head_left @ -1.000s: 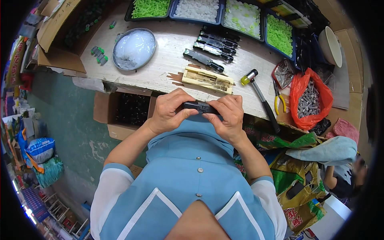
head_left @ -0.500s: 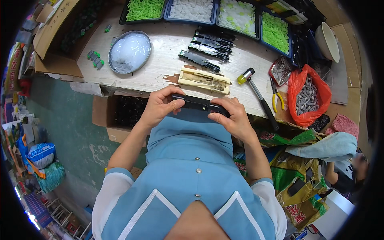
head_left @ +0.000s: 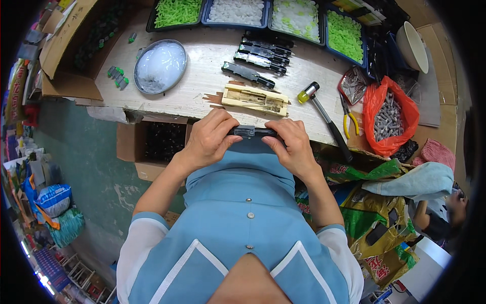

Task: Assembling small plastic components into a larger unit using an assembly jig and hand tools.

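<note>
A slim black plastic part (head_left: 251, 131) with a greyish section is held level in front of me, just off the bench's near edge. My left hand (head_left: 206, 138) pinches its left end between thumb and fingers. At the other end, my right hand (head_left: 292, 146) grips it the same way. The fingers cover both ends. Just beyond my hands lies a worn cream-coloured holder (head_left: 255, 100) with a long hollow. A similar black part (head_left: 248, 75) rests behind it, and several more black parts (head_left: 262, 57) lie side by side further back.
A round dish (head_left: 136, 71) of whitish, gel-like stuff stands left. Trays of small green (head_left: 177, 11) and white pieces (head_left: 237, 11) line the back. To the right are a hammer (head_left: 329, 121), yellow-handled pliers (head_left: 349, 124) and a red bag (head_left: 372, 134) of metal pieces. A cardboard box (head_left: 76, 88) sits far left.
The black part has turned in my hands, now showing a narrower side with the greyish section. My left hand has shifted right along it, and my hands are closer together.
</note>
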The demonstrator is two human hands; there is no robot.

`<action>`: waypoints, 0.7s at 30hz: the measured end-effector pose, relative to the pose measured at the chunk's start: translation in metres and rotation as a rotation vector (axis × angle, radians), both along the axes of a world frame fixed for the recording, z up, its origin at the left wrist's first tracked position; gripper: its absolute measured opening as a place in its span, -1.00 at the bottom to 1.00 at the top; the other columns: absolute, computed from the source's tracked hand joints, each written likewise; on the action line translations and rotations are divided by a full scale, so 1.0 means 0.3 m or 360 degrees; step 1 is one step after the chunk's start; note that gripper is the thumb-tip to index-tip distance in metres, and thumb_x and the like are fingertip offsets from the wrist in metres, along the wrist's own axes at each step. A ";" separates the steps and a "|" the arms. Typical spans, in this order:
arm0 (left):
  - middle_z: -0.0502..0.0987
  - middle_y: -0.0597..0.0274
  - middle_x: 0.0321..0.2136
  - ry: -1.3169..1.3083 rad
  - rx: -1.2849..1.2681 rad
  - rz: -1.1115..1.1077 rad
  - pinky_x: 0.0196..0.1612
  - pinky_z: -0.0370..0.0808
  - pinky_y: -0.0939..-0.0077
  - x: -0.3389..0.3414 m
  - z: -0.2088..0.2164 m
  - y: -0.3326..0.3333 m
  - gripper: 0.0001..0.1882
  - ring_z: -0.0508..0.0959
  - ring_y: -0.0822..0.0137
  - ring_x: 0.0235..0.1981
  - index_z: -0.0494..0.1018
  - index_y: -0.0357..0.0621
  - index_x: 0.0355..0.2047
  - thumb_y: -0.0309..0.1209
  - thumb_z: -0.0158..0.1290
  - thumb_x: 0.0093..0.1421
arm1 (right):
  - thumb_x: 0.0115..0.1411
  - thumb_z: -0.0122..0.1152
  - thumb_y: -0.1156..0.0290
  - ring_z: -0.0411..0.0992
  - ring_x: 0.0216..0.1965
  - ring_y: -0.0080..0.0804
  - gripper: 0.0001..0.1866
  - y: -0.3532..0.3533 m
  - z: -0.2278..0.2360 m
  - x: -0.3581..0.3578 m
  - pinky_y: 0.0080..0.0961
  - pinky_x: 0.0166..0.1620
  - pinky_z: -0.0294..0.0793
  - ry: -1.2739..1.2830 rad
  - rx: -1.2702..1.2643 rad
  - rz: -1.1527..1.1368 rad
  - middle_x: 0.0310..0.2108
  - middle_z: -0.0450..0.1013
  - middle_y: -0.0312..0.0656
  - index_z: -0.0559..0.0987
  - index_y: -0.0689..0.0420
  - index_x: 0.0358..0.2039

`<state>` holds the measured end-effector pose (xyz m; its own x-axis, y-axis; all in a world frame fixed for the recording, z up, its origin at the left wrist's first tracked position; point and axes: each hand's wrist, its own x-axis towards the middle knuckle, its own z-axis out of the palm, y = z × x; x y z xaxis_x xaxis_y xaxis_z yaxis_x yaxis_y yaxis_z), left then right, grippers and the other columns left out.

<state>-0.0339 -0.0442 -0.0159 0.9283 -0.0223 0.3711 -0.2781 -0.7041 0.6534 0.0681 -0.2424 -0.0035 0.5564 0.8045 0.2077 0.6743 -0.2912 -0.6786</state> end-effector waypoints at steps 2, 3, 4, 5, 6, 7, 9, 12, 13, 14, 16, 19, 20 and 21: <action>0.39 0.07 -0.45 -0.0049 0.0027 0.0000 -0.41 0.38 0.38 0.003 0.004 -0.005 -0.70 0.41 0.12 -0.44 0.37 -0.30 -0.34 -0.42 0.16 -0.06 | -0.02 0.23 0.41 0.34 -0.38 -0.28 -0.74 0.003 -0.008 0.001 -0.44 -0.26 0.19 -0.0009 0.0067 0.0000 -0.45 0.40 -0.18 0.47 0.22 -0.30; 0.39 0.06 -0.44 -0.0097 0.0052 0.0001 -0.43 0.38 0.36 0.005 0.005 -0.006 -0.70 0.40 0.11 -0.44 0.37 -0.31 -0.35 -0.41 0.16 -0.06 | -0.03 0.23 0.42 0.34 -0.40 -0.27 -0.74 0.003 -0.011 0.003 -0.43 -0.28 0.21 0.0003 0.0078 0.0006 -0.48 0.40 -0.17 0.47 0.22 -0.31; 0.39 0.06 -0.44 -0.0097 0.0053 0.0001 -0.43 0.38 0.36 0.004 0.004 -0.007 -0.70 0.40 0.11 -0.44 0.37 -0.31 -0.35 -0.41 0.16 -0.06 | -0.03 0.23 0.43 0.34 -0.43 -0.25 -0.75 0.004 -0.013 0.003 -0.43 -0.30 0.24 0.0016 0.0089 0.0012 -0.50 0.39 -0.16 0.47 0.23 -0.32; 0.38 0.08 -0.45 -0.0119 0.0062 -0.0005 -0.42 0.39 0.37 0.004 0.002 -0.008 -0.70 0.40 0.12 -0.45 0.37 -0.32 -0.36 -0.44 0.16 -0.09 | -0.03 0.23 0.43 0.34 -0.43 -0.25 -0.75 0.005 -0.018 0.001 -0.43 -0.30 0.24 0.0016 0.0090 0.0013 -0.50 0.39 -0.16 0.47 0.23 -0.32; 0.37 0.09 -0.45 -0.0140 0.0071 -0.0010 -0.42 0.39 0.37 0.004 0.001 -0.008 -0.71 0.40 0.14 -0.45 0.38 -0.33 -0.37 -0.48 0.17 -0.11 | -0.06 0.24 0.46 0.34 -0.46 -0.24 -0.76 0.005 -0.025 -0.003 -0.43 -0.34 0.25 -0.0005 0.0140 -0.0006 -0.53 0.39 -0.16 0.48 0.23 -0.35; 0.37 0.09 -0.45 -0.0139 0.0070 -0.0009 -0.42 0.39 0.37 0.003 0.001 -0.014 -0.71 0.40 0.14 -0.45 0.38 -0.33 -0.37 -0.48 0.17 -0.11 | -0.09 0.25 0.48 0.34 -0.49 -0.23 -0.77 0.005 -0.030 -0.008 -0.43 -0.37 0.26 -0.0025 0.0190 -0.0024 -0.56 0.39 -0.16 0.48 0.23 -0.37; 0.38 0.08 -0.48 -0.0167 0.0028 0.0052 -0.44 0.38 0.38 0.004 0.001 -0.029 -0.72 0.40 0.15 -0.46 0.38 -0.34 -0.39 -0.49 0.17 -0.13 | -0.12 0.25 0.51 0.33 -0.52 -0.23 -0.78 0.015 -0.034 -0.013 -0.44 -0.40 0.27 -0.0053 0.0279 -0.0081 -0.58 0.38 -0.15 0.49 0.23 -0.40; 0.40 0.06 -0.50 -0.0181 -0.0073 0.0084 -0.46 0.36 0.38 0.012 -0.009 -0.039 -0.77 0.40 0.11 -0.50 0.38 -0.32 -0.40 -0.51 0.14 -0.09 | -0.18 0.27 0.54 0.33 -0.57 -0.23 -0.78 0.017 -0.035 -0.011 -0.44 -0.42 0.28 -0.0082 0.0383 -0.0134 -0.62 0.38 -0.16 0.50 0.23 -0.44; 0.40 0.06 -0.50 -0.0183 -0.0075 0.0084 -0.46 0.36 0.38 0.013 -0.013 -0.041 -0.77 0.40 0.11 -0.50 0.38 -0.32 -0.40 -0.51 0.14 -0.09 | -0.21 0.28 0.55 0.32 -0.58 -0.24 -0.78 0.012 -0.035 -0.011 -0.45 -0.43 0.28 -0.0076 0.0393 -0.0136 -0.63 0.38 -0.16 0.50 0.23 -0.46; 0.40 0.06 -0.49 -0.0192 -0.0120 0.0076 -0.45 0.36 0.39 0.014 -0.017 -0.042 -0.76 0.40 0.13 -0.49 0.39 -0.32 -0.39 -0.51 0.14 -0.09 | -0.21 0.28 0.55 0.32 -0.58 -0.24 -0.78 0.008 -0.034 -0.008 -0.45 -0.43 0.28 -0.0078 0.0391 -0.0135 -0.63 0.38 -0.16 0.50 0.23 -0.46; 0.41 0.07 -0.48 -0.0203 -0.0167 0.0063 -0.45 0.36 0.40 0.018 -0.021 -0.038 -0.76 0.40 0.14 -0.49 0.40 -0.32 -0.39 -0.51 0.15 -0.10 | -0.21 0.30 0.53 0.32 -0.58 -0.25 -0.77 0.002 -0.027 -0.002 -0.45 -0.43 0.29 -0.0086 0.0431 -0.0101 -0.65 0.37 -0.17 0.51 0.23 -0.46; 0.41 0.08 -0.45 -0.0239 -0.0227 0.0012 -0.43 0.35 0.41 0.020 -0.025 -0.015 -0.72 0.39 0.16 -0.46 0.41 -0.33 -0.35 -0.50 0.17 -0.10 | -0.21 0.32 0.51 0.32 -0.58 -0.27 -0.75 0.002 -0.011 -0.008 -0.47 -0.43 0.30 0.0013 0.0365 -0.0150 -0.65 0.37 -0.18 0.52 0.23 -0.44; 0.41 0.09 -0.44 -0.0275 -0.0180 0.0025 -0.42 0.36 0.42 0.018 -0.026 -0.009 -0.70 0.39 0.17 -0.45 0.41 -0.33 -0.34 -0.49 0.18 -0.10 | -0.21 0.32 0.51 0.32 -0.58 -0.27 -0.75 0.005 -0.018 -0.008 -0.47 -0.43 0.30 0.0010 0.0366 -0.0155 -0.65 0.37 -0.18 0.52 0.23 -0.44; 0.41 0.09 -0.43 -0.0311 -0.0133 0.0039 -0.40 0.36 0.42 0.017 -0.027 -0.005 -0.69 0.38 0.18 -0.43 0.41 -0.33 -0.32 -0.48 0.18 -0.10 | -0.20 0.33 0.50 0.32 -0.58 -0.28 -0.74 0.009 -0.030 -0.005 -0.47 -0.44 0.30 0.0147 0.0411 -0.0185 -0.66 0.37 -0.18 0.52 0.23 -0.43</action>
<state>-0.0288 -0.0456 -0.0241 0.8384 0.0376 0.5437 -0.3888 -0.6578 0.6451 0.0664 -0.2396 -0.0125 0.6680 0.6613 0.3413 0.5785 -0.1730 -0.7971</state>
